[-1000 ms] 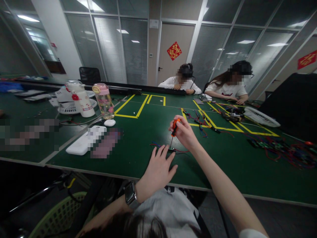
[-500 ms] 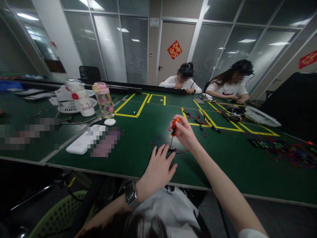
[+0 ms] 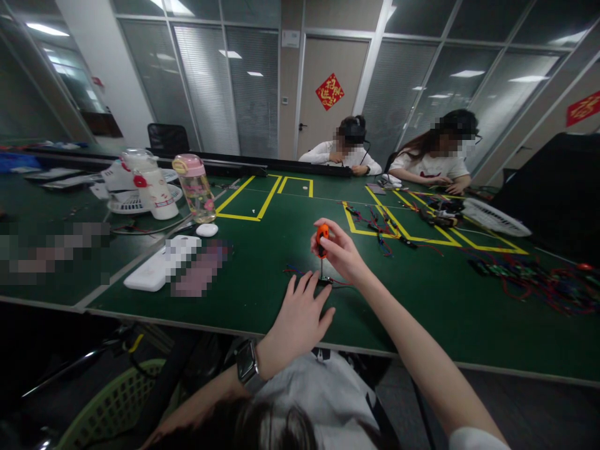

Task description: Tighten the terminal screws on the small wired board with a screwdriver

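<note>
My right hand [image 3: 342, 253] grips a small screwdriver with an orange handle [image 3: 322, 240]. It stands almost upright, its tip down on a small dark part with red and blue wires [image 3: 323, 282] on the green table [image 3: 262, 250]. My left hand [image 3: 300, 319] lies flat on the table with fingers spread, its fingertips touching that part. A watch sits on my left wrist.
Two bottles [image 3: 194, 187], a white fan [image 3: 135, 200], a white mouse [image 3: 207, 229] and a white box [image 3: 154, 272] stand to the left. Wired parts lie inside yellow tape marks [image 3: 398, 234] and in a heap at right [image 3: 534, 275]. Two people sit across the table.
My right hand has tipped the screwdriver from a lean to nearly upright and shifted slightly left. My left hand stays pressed beside the part.
</note>
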Demonstrator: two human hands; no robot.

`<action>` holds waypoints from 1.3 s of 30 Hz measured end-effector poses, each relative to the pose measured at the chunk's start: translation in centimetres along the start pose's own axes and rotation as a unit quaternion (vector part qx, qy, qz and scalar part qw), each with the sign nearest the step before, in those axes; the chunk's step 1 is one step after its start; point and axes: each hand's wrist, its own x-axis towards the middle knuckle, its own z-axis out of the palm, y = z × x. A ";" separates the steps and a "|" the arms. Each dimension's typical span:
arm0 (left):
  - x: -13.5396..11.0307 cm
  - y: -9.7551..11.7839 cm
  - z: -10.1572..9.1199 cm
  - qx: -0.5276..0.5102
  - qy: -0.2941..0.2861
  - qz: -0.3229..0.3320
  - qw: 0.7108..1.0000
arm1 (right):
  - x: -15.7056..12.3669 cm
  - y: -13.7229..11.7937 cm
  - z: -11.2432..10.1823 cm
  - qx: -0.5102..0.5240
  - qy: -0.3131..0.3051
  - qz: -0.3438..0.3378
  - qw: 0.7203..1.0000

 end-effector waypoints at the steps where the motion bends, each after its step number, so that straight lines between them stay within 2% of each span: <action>1: 0.0 0.0 0.1 -0.001 0.002 0.000 1.000 | 0.0 0.3 0.0 -0.019 -0.010 0.009 1.000; 3: 0.0 0.0 0.3 -0.002 0.006 -0.003 1.000 | -0.2 1.1 0.3 -0.071 -0.050 0.043 0.995; 5: 0.0 0.0 0.5 -0.005 0.005 -0.007 1.000 | -0.5 2.0 0.7 -0.128 -0.115 0.108 0.979; 9: -0.1 0.0 0.5 -0.014 -0.011 -0.012 1.000 | -0.8 3.1 1.5 -0.215 -0.168 0.135 0.952; 11: -0.1 0.1 0.3 -0.018 -0.006 -0.007 1.000 | -0.8 3.4 1.7 -0.203 -0.148 0.137 0.958; 16: 0.0 0.1 0.3 -0.015 0.012 -0.009 1.000 | -0.5 4.2 1.0 -0.110 -0.037 0.085 0.990; 20: 0.0 0.0 0.9 -0.007 0.020 -0.012 1.000 | 0.0 4.5 0.1 -0.074 0.051 0.064 0.994; 26: -0.1 0.0 0.7 -0.006 0.014 -0.005 1.000 | 0.8 2.4 -0.9 0.003 0.138 -0.001 0.990; 31: 0.0 0.0 0.5 -0.006 0.006 -0.007 1.000 | 1.0 1.7 -1.3 0.060 0.163 -0.014 0.985; 34: 0.0 0.0 0.4 -0.008 0.004 -0.008 1.000 | 0.9 2.1 -1.1 0.105 0.151 -0.014 0.983; 39: -0.1 -0.1 0.5 -0.003 0.011 -0.006 1.000 | 0.7 3.1 -0.6 0.127 0.129 0.026 0.983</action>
